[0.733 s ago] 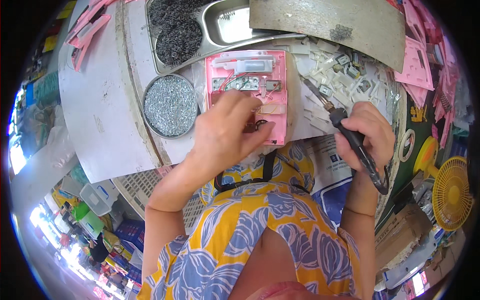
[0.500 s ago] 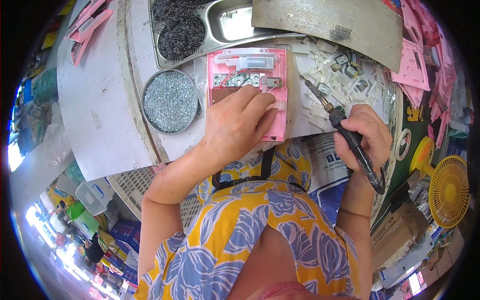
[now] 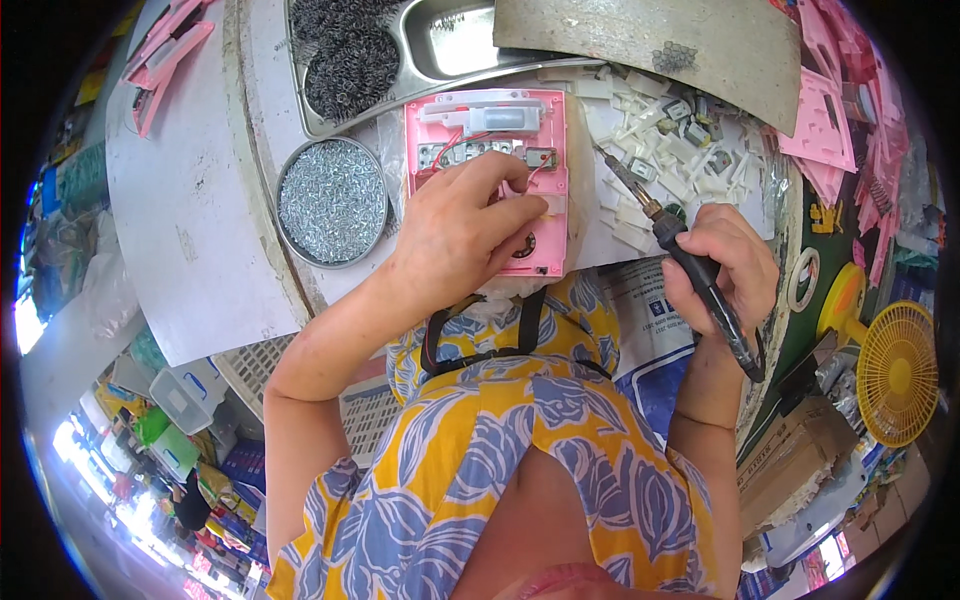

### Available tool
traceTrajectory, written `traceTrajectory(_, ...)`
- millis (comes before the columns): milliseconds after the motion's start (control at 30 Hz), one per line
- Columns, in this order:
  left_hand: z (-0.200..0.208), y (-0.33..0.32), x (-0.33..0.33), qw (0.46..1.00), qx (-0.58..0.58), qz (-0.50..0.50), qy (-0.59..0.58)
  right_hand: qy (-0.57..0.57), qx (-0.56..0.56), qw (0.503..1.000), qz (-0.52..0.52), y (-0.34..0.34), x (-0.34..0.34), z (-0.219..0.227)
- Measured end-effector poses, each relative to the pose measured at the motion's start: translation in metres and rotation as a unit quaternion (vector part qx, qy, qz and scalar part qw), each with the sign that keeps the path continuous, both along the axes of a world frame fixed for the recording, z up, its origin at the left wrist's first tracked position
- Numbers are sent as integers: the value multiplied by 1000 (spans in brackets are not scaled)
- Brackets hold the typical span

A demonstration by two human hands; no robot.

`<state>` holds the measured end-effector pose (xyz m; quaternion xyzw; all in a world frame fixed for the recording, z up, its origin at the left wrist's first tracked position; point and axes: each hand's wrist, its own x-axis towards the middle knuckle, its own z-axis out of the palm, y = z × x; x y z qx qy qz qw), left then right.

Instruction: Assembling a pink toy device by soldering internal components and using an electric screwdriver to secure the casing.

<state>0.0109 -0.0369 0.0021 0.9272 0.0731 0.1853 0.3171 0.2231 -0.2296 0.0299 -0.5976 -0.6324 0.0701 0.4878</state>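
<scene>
On the table before me lies a pink plastic casing [image 3: 552, 235], its inside facing up. A white plastic part [image 3: 497, 119] sits near its far end, with a metal contact strip [image 3: 462, 153] and thin red wires below. My left hand [image 3: 450, 215] rests over the casing's middle, thumb and forefinger brought together above it; what they pinch, if anything, is hidden. Beside the thumb shows a round dark part [image 3: 526, 246]. My right hand [image 3: 735, 265] grips a soldering iron [image 3: 697, 270] by its black handle, the tip pointing far left, clear of the casing.
Left of the casing stands a round tin of small metal pins [image 3: 333, 203]. Behind it is a metal tray [image 3: 400, 95] with dark springs. White plastic parts [image 3: 660, 150] lie in a heap at right, under a curved metal sheet [image 3: 640, 35]. A yellow fan [image 3: 897, 372] stands far right.
My left hand has drawn slightly back to the left over the casing, uncovering the round dark part. The right hand keeps its hold on the soldering iron. The whole view has shifted a little.
</scene>
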Motion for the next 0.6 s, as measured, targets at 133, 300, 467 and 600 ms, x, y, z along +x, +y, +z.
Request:
traceTrajectory(133, -7, 7, -7, 996, -76, -36, -28, 6, 4, 1000, 13, 1, 0, -2)
traceTrajectory(300, 1, 6, -6, 975, -217, 6, 49, 22, -1, 1000, 13, -1, -3, 0)
traceTrajectory(467, -2, 16, -7, 978, -188, -61, 65, 104, -16, 994, 31, -15, -8, 4)
traceTrajectory(600, 4, 13, -5, 985, -127, -70, 93, 163, -56, 983, 64, -21, -15, -3)
